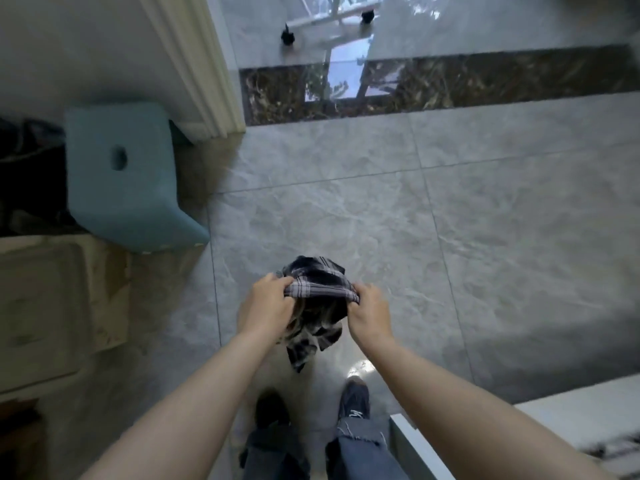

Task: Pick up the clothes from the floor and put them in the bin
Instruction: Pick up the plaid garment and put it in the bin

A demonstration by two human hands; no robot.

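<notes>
A dark plaid garment (313,282) with white checks hangs in front of me above the grey tiled floor. My left hand (270,301) grips its left edge and my right hand (369,311) grips its right edge, both shut on the cloth. The lower part of the garment dangles between my forearms, above my shoes. No bin can be made out for certain in this view.
A light blue stool (117,174) stands at the left by a white door frame (207,81). A cardboard box (52,306) sits at the lower left. A white ledge (554,427) is at the lower right. Chair castors (287,36) stand beyond a dark marble threshold (450,81).
</notes>
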